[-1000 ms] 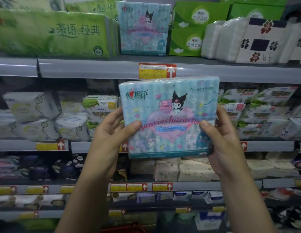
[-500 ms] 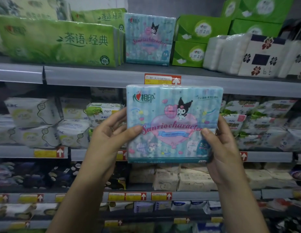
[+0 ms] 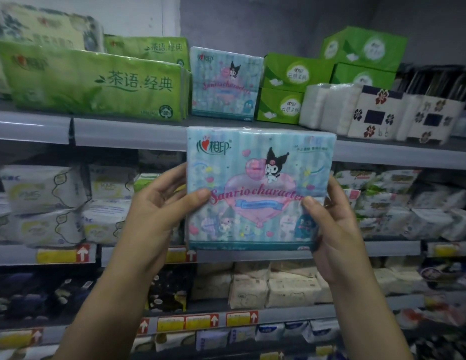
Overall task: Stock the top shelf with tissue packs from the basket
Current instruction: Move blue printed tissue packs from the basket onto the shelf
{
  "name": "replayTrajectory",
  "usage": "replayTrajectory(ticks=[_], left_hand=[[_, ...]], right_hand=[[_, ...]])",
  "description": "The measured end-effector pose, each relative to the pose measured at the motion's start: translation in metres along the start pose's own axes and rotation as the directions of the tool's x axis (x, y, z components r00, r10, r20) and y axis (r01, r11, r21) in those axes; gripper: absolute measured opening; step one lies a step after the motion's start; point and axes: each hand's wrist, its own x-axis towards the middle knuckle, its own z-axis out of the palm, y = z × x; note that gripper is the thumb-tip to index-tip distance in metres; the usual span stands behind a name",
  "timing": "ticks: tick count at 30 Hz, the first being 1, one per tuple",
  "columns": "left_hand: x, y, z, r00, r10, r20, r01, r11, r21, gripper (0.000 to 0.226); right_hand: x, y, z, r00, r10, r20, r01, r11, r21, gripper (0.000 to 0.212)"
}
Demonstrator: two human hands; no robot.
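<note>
I hold a light blue tissue pack (image 3: 258, 183) with a cartoon print and a pink heart upright in front of the shelves. My left hand (image 3: 159, 211) grips its left edge, thumb on the front. My right hand (image 3: 333, 229) grips its lower right edge, thumb on the front too. The pack's top edge overlaps the grey front rail of the top shelf (image 3: 128, 136). A matching blue pack (image 3: 224, 83) stands on that shelf, just above and slightly left of the held one. The basket is out of sight.
On the top shelf, long green tissue packs (image 3: 96, 84) lie left of the blue pack, green boxes (image 3: 297, 87) stand to its right, and white flower-print packs (image 3: 377, 113) farther right. Lower shelves are full of white, beige and dark packs.
The view has tilted upward, so the top shelf sits lower in frame. The pack in both hands has risen relative to the shelves, from below the rail to overlapping it.
</note>
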Motion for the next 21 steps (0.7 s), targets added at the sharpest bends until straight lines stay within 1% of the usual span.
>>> replayTrajectory(ticks=[3,6,7,8,11,15,19,21], left_hand=[[0.007,0.001,0.000,1.000,0.016,-0.003,-0.017,1.000,-0.016,0.086],[0.019,0.004,0.000,0.999,0.033,-0.005,-0.033,0.999,-0.009,0.088],[0.023,0.005,0.000,0.999,0.042,-0.003,-0.042,0.999,0.000,0.087],[0.027,0.006,0.001,0.999,0.052,-0.002,-0.052,0.999,0.007,0.087],[0.039,0.009,0.003,0.997,0.083,-0.002,-0.083,0.997,0.006,0.086],[0.055,0.017,0.005,0.993,0.118,0.010,-0.119,0.993,0.023,0.086],[0.068,0.025,0.009,0.984,0.173,0.051,-0.176,0.982,0.062,0.078],[0.075,0.028,0.012,0.981,0.187,0.045,-0.190,0.979,0.069,0.075]], right_hand=[[0.005,-0.001,0.001,1.000,-0.019,0.005,0.019,1.000,-0.012,0.082],[0.016,-0.004,0.003,0.999,-0.042,0.008,0.042,0.999,0.003,0.062],[0.020,-0.005,0.003,0.999,-0.045,0.011,0.045,0.999,0.002,0.058],[0.024,-0.006,0.004,0.999,-0.050,0.018,0.050,0.999,-0.002,0.058],[0.040,-0.009,0.005,0.996,-0.083,0.045,0.084,0.996,-0.013,0.071],[0.060,-0.014,0.007,0.992,-0.121,0.049,0.121,0.993,-0.003,0.062],[0.074,-0.013,0.010,0.988,-0.150,0.040,0.149,0.988,0.028,0.070],[0.082,-0.013,0.011,0.988,-0.154,0.032,0.153,0.988,0.034,0.074]])
